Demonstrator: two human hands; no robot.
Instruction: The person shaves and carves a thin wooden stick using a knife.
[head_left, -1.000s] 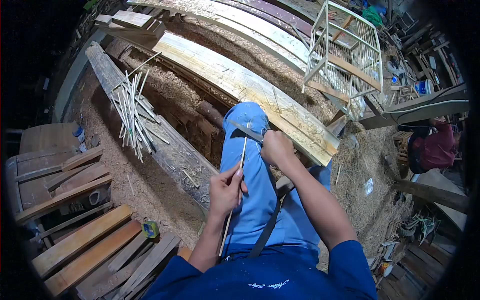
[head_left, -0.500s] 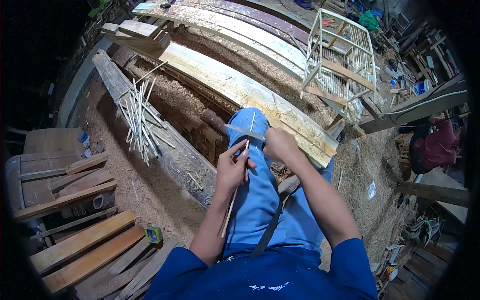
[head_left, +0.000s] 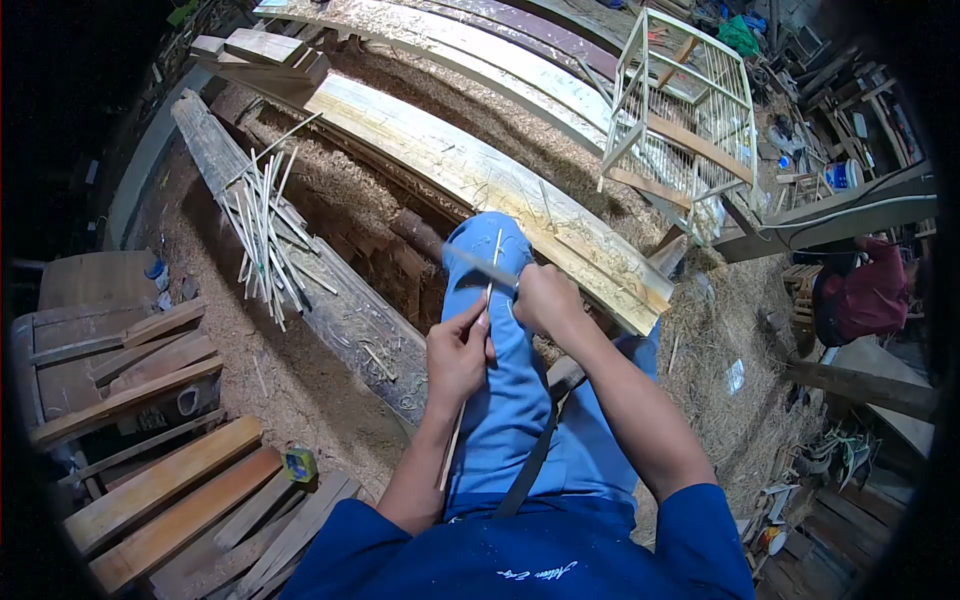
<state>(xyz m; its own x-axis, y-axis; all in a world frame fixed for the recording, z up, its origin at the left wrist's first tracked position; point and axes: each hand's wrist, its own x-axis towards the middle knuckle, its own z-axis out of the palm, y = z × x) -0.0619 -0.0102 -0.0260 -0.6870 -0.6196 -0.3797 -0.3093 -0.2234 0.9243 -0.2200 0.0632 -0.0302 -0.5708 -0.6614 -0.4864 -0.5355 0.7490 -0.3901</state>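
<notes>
My left hand (head_left: 457, 358) is closed around a thin wooden stick (head_left: 452, 446), which runs from beside my forearm up past my fingers over my thigh. In my right hand (head_left: 547, 300) is a knife (head_left: 479, 266), its blade pointing left across the upper part of the stick. The knife's handle is hidden inside my fist. Both hands are above my leg in blue jeans (head_left: 508, 395). To the left, a bundle of thin sticks (head_left: 264, 235) lies across a weathered plank (head_left: 345, 315).
A pale board (head_left: 430, 150) stretches beyond my knee, with shavings on it. At the upper right stands a slatted wooden cage (head_left: 690, 120). Wood pieces (head_left: 165, 480) and a green tape measure (head_left: 299, 466) lie at lower left. Another person (head_left: 868, 290) is at far right.
My right hand and the knife have moved slightly left and down, with the blade still across the stick. The left hand has shifted a little down and left. The whole view has tilted slightly.
</notes>
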